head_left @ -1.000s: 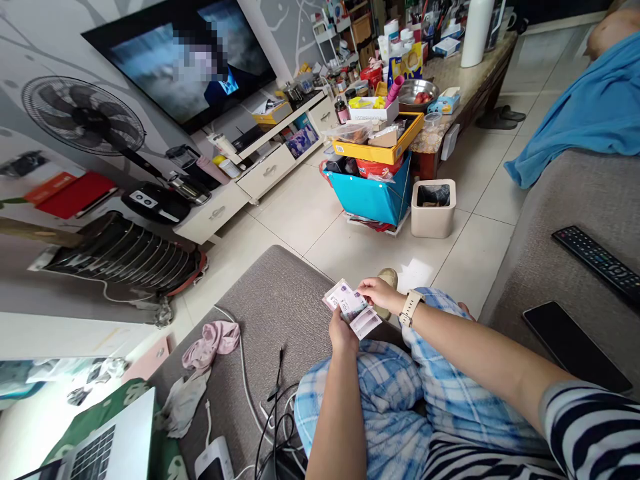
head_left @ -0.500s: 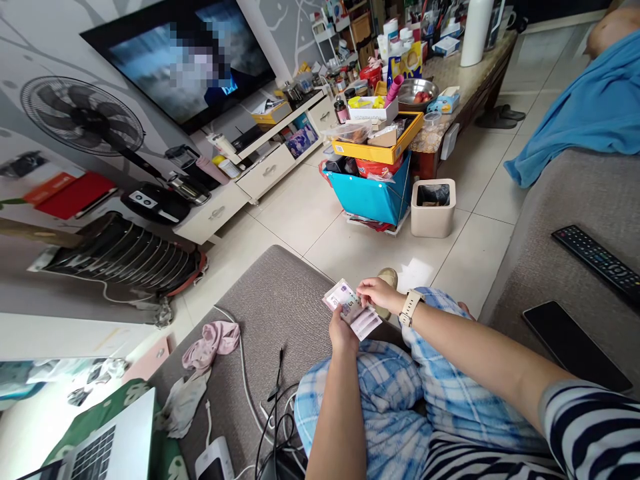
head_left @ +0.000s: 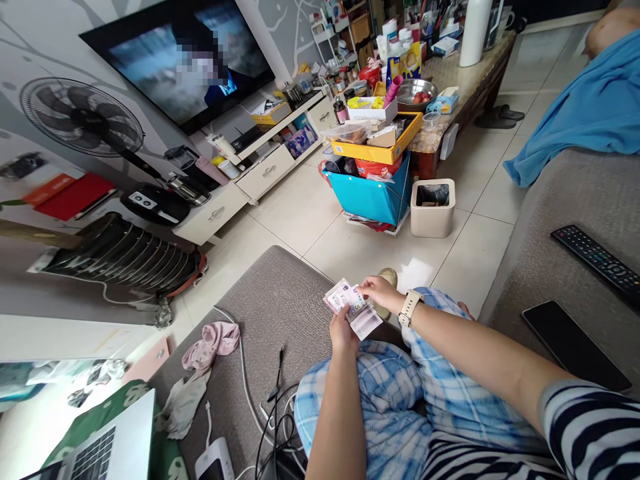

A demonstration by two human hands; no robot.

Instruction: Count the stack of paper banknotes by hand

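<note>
"So, where are the banknotes (head_left: 357,312)?"

"Just below and right of the middle of the frame, in a loose, overlapping bunch above my plaid trousers (head_left: 385,383). My left hand (head_left: 343,331) grips them from the lower left, its thumb lying over the top side."

"And your right hand (head_left: 381,292)?"

"It reaches in from the right, with a pale watch (head_left: 411,308) on the wrist. The fingers are bent and drawn together at the upper right edge of the notes; whether they pinch one, I cannot tell."

"What lies around you?"

"At the right of the frame, a black remote control (head_left: 597,259) and, below it, a dark-screened phone (head_left: 575,343) rest on the grey-brown sofa (head_left: 575,193). At the lower left there's an open laptop (head_left: 120,420), with a crumpled pink cloth (head_left: 203,353) above it to the right, and a tangle of cables (head_left: 275,392) near my leg."

"Farther off?"

"A pale bin (head_left: 431,217) stands right of centre, just beside a blue basket (head_left: 367,197) heaped with goods. Toward the upper right, the table (head_left: 483,77) bears a metal bowl (head_left: 404,101) with red things in it and a tall white bottle (head_left: 474,37). At the upper left, a television (head_left: 150,63) is lit, with a black fan (head_left: 83,117) at the frame's left."
</note>
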